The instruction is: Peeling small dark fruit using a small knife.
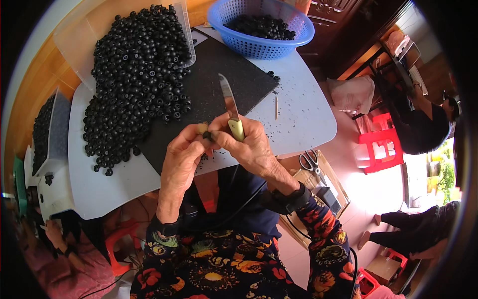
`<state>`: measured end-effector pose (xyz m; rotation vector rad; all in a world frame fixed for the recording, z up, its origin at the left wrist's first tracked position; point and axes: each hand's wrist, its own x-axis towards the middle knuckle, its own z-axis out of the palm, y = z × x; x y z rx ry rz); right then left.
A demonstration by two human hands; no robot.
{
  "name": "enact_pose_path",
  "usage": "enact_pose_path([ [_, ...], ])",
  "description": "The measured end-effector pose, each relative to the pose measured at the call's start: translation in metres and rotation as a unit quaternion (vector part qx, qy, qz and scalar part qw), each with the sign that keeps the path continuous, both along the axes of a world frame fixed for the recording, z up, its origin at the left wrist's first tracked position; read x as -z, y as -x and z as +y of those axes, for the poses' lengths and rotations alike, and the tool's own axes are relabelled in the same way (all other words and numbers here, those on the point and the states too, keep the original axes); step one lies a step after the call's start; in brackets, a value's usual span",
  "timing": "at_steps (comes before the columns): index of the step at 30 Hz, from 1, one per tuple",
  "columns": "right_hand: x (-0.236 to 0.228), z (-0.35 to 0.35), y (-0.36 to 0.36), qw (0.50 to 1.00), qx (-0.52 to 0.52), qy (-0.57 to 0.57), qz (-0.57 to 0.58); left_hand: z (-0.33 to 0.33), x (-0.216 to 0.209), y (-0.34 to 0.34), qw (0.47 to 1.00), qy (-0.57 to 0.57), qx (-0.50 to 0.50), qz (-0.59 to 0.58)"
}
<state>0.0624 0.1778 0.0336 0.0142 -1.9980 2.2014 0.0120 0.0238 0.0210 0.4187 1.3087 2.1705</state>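
Near the front edge of the table, my left hand (181, 157) is closed, its fingertips pinching a small black part (207, 135). A tan bit (202, 128) shows at those fingertips; I cannot tell what it is. My right hand (254, 149) grips a knife (237, 128) by its pale green handle, blade pointing up and away. The right thumb meets the black part. Beneath both hands and beyond lies a dark square mat (224, 62). To its left spreads a big heap of small round black hollow parts (137, 79), spilling from a clear plastic bin (74, 37).
A blue basket (259, 47) with more black parts stands at the far edge of the white table (303, 109). A thin stick (276, 107) and black crumbs lie right of the mat. Scissors (309, 162) rest in a low box at right. Other people sit left and right.
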Motion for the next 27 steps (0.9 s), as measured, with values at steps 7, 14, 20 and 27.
enact_pose_path([
  [7, 0.008, 0.001, -0.013, 0.961, 0.108, -0.254, 0.025, 0.002, 0.007, 0.003, 0.999, -0.017, -0.024, 0.039],
  [14, 0.013, -0.001, -0.018, 0.912, 0.076, -0.397, 0.074, 0.002, 0.012, 0.001, 0.998, -0.056, -0.033, 0.0],
  [20, 0.012, -0.001, -0.018, 0.898, 0.071, -0.425, 0.088, 0.0, 0.02, 0.004, 0.996, -0.086, -0.013, -0.015],
  [27, 0.014, 0.0, -0.016, 0.9, 0.066, -0.423, 0.083, -0.001, 0.024, 0.006, 0.995, -0.095, 0.003, -0.019],
])
